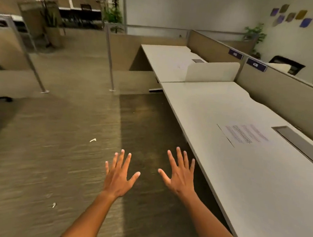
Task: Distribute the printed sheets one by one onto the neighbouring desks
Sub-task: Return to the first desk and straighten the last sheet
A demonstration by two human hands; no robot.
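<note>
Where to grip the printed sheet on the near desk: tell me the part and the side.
Take the printed sheet by its aisle-side edge, coming from the desk's front edge. It lies flat, so slide it or lift a corner before pinching. Both the left hand and the right hand are open and empty.

Printed sheet (244, 134) lying flat on near desk (260, 185), text up, far desk (166, 62) pale, adjoining

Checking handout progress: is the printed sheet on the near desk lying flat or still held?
Lying flat. The printed sheet rests on the near desk, text up; the left hand and right hand are spread and empty over the floor.
</note>
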